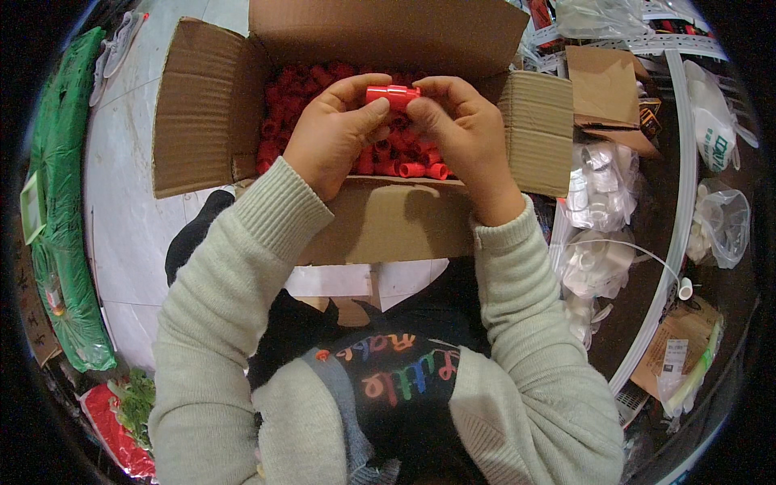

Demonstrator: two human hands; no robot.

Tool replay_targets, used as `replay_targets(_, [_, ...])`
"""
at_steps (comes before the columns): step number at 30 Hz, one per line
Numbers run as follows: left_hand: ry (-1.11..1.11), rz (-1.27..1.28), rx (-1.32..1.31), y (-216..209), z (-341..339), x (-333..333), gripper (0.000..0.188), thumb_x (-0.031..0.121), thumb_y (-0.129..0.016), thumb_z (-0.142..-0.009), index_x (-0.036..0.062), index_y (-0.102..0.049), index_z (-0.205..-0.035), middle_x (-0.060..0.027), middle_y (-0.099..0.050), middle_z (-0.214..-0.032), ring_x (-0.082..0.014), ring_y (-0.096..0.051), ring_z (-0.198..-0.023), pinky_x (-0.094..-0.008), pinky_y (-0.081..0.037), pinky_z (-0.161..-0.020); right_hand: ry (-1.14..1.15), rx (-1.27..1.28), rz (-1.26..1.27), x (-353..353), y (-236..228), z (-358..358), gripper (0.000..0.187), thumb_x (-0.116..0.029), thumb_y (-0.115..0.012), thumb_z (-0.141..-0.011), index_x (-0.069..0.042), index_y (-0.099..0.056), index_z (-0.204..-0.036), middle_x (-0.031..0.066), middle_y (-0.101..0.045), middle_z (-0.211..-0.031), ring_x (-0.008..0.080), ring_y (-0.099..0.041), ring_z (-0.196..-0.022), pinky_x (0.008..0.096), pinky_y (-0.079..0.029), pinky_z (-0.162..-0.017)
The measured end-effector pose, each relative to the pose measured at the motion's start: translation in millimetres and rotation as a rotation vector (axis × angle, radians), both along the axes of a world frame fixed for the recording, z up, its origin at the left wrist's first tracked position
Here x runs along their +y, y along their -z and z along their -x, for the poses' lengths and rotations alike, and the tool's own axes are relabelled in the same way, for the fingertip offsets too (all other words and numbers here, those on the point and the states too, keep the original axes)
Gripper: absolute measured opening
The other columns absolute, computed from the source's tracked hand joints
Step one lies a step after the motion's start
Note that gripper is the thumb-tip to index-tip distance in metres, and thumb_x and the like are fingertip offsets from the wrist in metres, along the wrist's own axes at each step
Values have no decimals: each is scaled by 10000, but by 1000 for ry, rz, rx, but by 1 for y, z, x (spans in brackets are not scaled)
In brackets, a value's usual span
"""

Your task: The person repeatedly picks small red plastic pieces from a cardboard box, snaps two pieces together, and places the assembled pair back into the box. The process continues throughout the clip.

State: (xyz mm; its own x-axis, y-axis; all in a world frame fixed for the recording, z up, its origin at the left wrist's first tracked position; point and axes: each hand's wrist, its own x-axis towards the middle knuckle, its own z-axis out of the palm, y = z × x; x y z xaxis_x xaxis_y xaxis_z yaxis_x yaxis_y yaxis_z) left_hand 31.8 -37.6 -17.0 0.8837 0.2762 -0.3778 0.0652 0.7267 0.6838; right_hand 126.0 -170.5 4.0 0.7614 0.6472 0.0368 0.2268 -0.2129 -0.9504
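Observation:
Between my two hands, a red plastic pipe fitting lies sideways, held above an open cardboard box. My left hand pinches its left end with thumb and fingers. At the other end, my right hand has its fingers and slightly blurred thumb closed on the fitting. Below and behind the hands, a heap of similar red pipe fittings fills the box; the hands hide part of it.
The box's flaps stand spread outward. A long green plastic-wrapped bundle lies at the left on the tiled floor. On the right are bags of white fittings, a white rail and a small cardboard box.

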Motion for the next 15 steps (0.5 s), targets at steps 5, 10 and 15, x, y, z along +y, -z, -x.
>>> replay_targets(5, [-10, 12, 11, -1, 0, 1, 272, 73, -577, -860, 35, -540, -1127, -71, -610, -1007, -133, -595, -876, -234, -506, -703, -30, -122, -57, 1, 12, -3, 232, -226, -651, -824, -1, -640, -877, 66, -655, -734, 102, -601, -675, 237, -475, -577])
replay_targets(10, [54, 7, 17, 0, 0, 7, 277, 134, -535, -898, 37, -509, -1156, -87, -601, -1041, -153, -601, -890, -255, -516, -742, -414, 8, 37, -11, -16, -12, 399, -393, -603, -837, -1, -666, -796, 66, -651, -737, 106, -592, -673, 235, -456, -586])
replay_targets(15, [66, 0, 28, -3, -2, 6, 271, 153, -529, -904, 40, -519, -1150, -67, -608, -988, -125, -592, -827, -234, -509, -708, -378, -6, -177, -17, -23, -8, 541, -519, -528, -849, -4, -675, -920, 70, -653, -769, 130, -591, -697, 255, -453, -629])
